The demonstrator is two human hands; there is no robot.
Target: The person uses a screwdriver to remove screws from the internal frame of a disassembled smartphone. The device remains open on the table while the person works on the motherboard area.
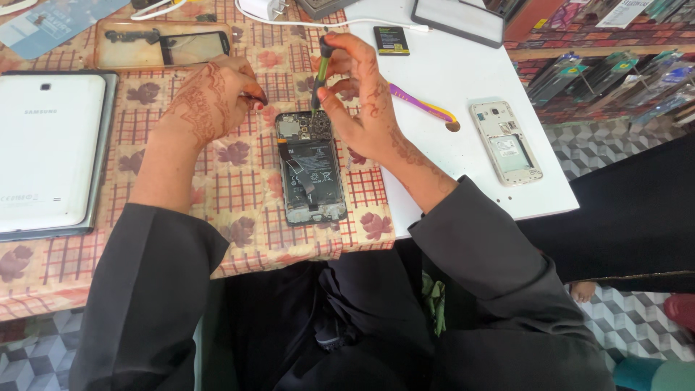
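Head view: right hand (pixel 369 108) screwdriver (pixel 321 72) upright on opened phone (pixel 311 168), table edge near

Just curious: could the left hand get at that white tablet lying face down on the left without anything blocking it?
Probably yes. The left hand rests at the opened phone, and only bare tablecloth lies between it and the white tablet.

I'm seeing the opened phone (pixel 311 168) lying flat, back exposed, with the green-handled screwdriver (pixel 321 72) standing upright on its top end.
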